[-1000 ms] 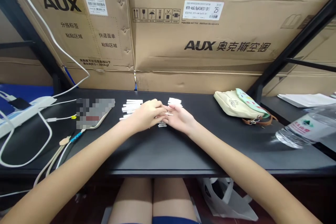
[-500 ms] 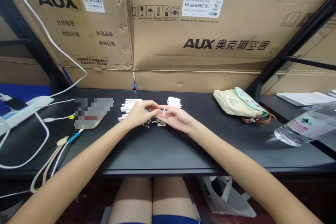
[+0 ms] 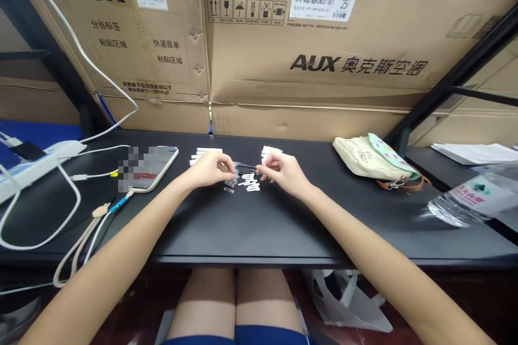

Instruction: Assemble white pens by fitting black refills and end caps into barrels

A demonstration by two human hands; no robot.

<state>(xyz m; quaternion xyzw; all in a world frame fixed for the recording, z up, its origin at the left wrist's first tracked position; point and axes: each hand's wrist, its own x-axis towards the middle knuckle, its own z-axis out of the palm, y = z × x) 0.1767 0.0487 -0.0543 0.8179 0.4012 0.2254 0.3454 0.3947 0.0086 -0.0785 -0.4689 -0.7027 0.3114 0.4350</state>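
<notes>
Both my hands are above a black table (image 3: 259, 232), with a thin dark bundle of strands (image 3: 246, 167) stretched between their fingertips. My left hand (image 3: 209, 168) pinches one end and my right hand (image 3: 283, 173) the other. Two piles of white sticks lie behind them: one (image 3: 204, 154) near my left hand and one (image 3: 269, 153) near my right. Loose white pieces (image 3: 250, 183) and small clear tubes (image 3: 229, 186) lie just below the strands, close to my fingers.
A phone (image 3: 149, 169), partly blurred, lies on a charging cable left of my hands. A power strip (image 3: 40, 159) and white cables are further left. A cream cloth pouch (image 3: 374, 159) sits at right, and a plastic water bottle (image 3: 471, 199) is at the right edge.
My hands have drawn apart from nearly touching, and the dark strands now show between them. More small pieces are visible on the table. The camera view has shifted slightly.
</notes>
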